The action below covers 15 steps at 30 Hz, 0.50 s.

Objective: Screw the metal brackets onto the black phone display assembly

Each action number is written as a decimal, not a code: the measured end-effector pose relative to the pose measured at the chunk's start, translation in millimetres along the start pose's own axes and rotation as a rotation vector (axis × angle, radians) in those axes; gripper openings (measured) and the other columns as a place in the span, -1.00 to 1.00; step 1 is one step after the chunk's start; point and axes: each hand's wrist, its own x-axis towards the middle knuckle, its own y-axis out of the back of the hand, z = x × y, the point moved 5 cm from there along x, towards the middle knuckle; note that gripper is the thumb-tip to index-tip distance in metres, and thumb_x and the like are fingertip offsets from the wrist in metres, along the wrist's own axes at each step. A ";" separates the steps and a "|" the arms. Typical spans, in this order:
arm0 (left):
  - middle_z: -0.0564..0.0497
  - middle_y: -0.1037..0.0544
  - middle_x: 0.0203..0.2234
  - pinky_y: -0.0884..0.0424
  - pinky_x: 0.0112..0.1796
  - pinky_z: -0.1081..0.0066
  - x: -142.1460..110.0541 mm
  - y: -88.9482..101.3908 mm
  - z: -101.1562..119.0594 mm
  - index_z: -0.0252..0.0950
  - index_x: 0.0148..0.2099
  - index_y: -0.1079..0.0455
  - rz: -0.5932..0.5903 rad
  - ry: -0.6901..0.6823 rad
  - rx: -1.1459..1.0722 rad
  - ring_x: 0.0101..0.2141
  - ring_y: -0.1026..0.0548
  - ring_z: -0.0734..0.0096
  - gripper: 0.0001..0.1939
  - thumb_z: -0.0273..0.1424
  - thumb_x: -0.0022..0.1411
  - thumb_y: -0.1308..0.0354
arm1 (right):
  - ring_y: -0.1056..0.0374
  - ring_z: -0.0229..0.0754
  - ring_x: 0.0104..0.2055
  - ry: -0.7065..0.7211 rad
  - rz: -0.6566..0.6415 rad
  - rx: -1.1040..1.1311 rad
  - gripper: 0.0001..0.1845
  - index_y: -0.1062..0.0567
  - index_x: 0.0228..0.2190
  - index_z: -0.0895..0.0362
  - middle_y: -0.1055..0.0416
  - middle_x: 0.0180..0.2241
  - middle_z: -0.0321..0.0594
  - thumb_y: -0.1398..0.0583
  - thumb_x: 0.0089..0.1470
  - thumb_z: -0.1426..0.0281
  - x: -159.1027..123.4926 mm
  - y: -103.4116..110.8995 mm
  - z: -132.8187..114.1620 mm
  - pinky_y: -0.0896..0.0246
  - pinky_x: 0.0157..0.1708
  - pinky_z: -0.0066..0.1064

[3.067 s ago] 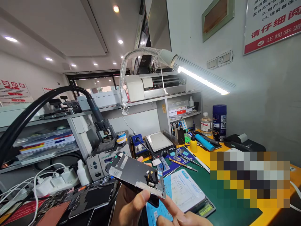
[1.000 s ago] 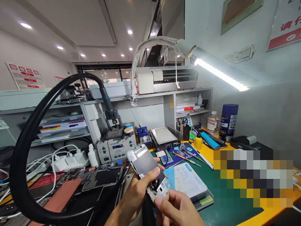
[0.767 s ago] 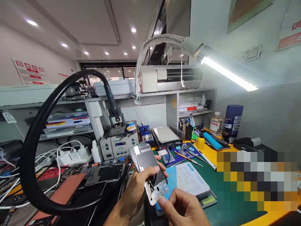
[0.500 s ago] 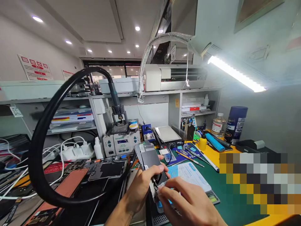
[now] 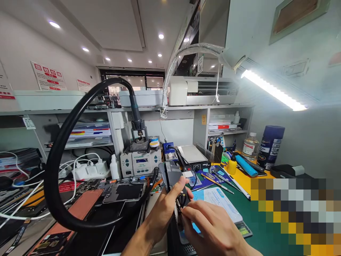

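Observation:
Wrapped round a phone screen assembly (image 5: 172, 173), my left hand (image 5: 162, 212) holds it tilted in front of me, thumb across its dark back. Black flex cable shows near the screen's lower end. There my right hand (image 5: 213, 222) is closed, its thumb and index finger pinched together against the lower edge. What lies between those fingertips is hidden. Below and behind the hands is a white and blue box (image 5: 217, 204) on the green mat (image 5: 262, 224).
Left of my hands, a thick black hose (image 5: 50, 170) loops over phone parts and a reddish phone panel (image 5: 85, 206). A rework station (image 5: 141, 163) and a flat heating plate (image 5: 193, 155) stand behind. Tweezers (image 5: 222, 176) and a yellow bottle (image 5: 232, 166) are at right.
My right hand has moved over the screen's lower end, covering the silvery strip seen there before. My left hand has kept its hold and tilted the screen. The view has swung right.

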 end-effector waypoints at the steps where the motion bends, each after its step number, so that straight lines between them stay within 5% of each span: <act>1: 0.12 -0.40 -0.53 -0.19 -0.63 0.50 -0.2 -0.1 0.1 -0.26 -0.17 -0.46 -0.004 0.001 -0.009 -0.64 -0.31 0.56 -0.55 0.03 0.26 -0.10 | -0.45 -0.19 -0.44 0.001 -0.006 0.005 -0.83 -0.46 -0.21 0.20 -0.52 -0.42 -0.16 -0.15 0.18 0.64 0.4 0.4 0.4 -0.38 -0.44 -0.41; 9: 0.09 -0.42 -0.42 -0.07 -0.68 0.51 -1.7 -2.9 -2.8 -0.21 0.08 -0.40 -0.085 0.063 -0.054 -0.61 -0.25 0.56 -0.47 0.05 0.26 -0.07 | -0.29 -0.20 -0.53 0.163 -0.153 -0.083 -0.81 -0.49 -0.19 0.26 -0.47 -0.47 -0.16 -0.09 0.25 0.59 8.6 11.6 -3.8 -0.22 -0.57 -0.38; 15: 0.08 -0.36 -0.49 -0.15 -0.56 0.50 4.9 3.1 -13.2 -0.34 -0.23 -0.51 -0.067 0.115 -0.025 -0.55 -0.26 0.55 -0.53 0.00 0.25 -0.11 | -0.37 -0.13 -0.49 0.361 -0.318 -0.101 -0.67 -0.52 -0.15 0.34 -0.49 -0.48 -0.08 0.03 0.28 0.61 13.7 17.7 -10.6 -0.27 -0.53 -0.31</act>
